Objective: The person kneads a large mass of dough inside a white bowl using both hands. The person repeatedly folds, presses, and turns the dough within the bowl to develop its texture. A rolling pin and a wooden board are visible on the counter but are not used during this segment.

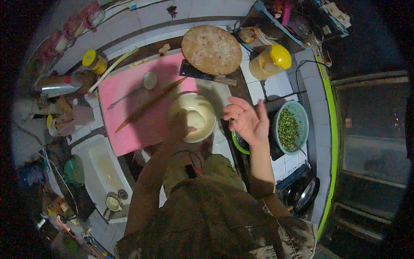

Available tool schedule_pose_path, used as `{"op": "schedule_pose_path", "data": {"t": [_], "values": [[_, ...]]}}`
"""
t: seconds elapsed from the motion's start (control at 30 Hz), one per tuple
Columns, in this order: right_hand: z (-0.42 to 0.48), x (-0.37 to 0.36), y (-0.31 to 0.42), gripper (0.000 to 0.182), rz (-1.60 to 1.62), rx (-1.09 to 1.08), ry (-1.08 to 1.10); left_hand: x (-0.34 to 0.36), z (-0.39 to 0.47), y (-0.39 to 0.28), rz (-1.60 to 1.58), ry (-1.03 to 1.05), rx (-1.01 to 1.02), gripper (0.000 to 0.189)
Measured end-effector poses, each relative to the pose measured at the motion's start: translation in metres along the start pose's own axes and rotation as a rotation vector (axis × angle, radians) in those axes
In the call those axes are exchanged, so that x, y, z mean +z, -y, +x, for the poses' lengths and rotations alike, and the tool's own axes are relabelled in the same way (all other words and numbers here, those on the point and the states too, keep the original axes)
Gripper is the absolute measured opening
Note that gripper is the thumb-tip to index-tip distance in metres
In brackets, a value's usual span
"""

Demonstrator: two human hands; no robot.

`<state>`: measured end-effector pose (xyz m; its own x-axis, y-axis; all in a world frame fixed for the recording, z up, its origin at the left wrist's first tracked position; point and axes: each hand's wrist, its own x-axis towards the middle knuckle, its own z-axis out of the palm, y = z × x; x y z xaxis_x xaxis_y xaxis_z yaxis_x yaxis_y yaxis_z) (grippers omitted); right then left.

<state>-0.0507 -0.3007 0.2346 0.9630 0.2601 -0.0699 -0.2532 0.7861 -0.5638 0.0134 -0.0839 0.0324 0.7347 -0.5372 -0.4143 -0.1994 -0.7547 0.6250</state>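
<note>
A pale metal bowl stands in front of me at the edge of the pink mat, with a lump of white dough inside. My left hand is in deep shadow, reaching into the bowl beside the dough and seeming to touch it. Its fingers are mostly hidden. To the right of the bowl, my right hand is raised with its fingers apart, slightly curled and holding nothing. A green-rimmed round dish lies partly hidden beneath that hand.
On the pink mat lie a tapered wooden rolling pin and a ladle. Behind are a cleaver and a round wooden board. A basin of chopped greens and a yellow-lidded jar stand right; a sink lies left.
</note>
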Motion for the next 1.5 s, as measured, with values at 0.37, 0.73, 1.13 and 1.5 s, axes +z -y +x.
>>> {"op": "schedule_pose_path", "data": {"t": [0.37, 0.73, 1.13, 1.5], "values": [[0.036, -0.155, -0.14, 0.06, -1.165, 0.326, -0.495, 0.078, 0.033, 0.042, -0.125, -0.563, 0.405, 0.07], [0.06, -0.137, -0.143, 0.066, -1.787, 0.007, -0.153, 0.03, 0.042, 0.036, -0.639, -0.444, 0.291, 0.07], [0.06, -0.147, -0.11, 0.045, -1.414, -0.01, -0.676, 0.012, 0.065, 0.054, -1.428, 0.002, -0.037, 0.045], [0.061, -0.149, -0.107, 0.054, -1.332, 0.084, -0.619, 0.086, 0.105, 0.116, -1.218, 0.032, 0.038, 0.037]]}}
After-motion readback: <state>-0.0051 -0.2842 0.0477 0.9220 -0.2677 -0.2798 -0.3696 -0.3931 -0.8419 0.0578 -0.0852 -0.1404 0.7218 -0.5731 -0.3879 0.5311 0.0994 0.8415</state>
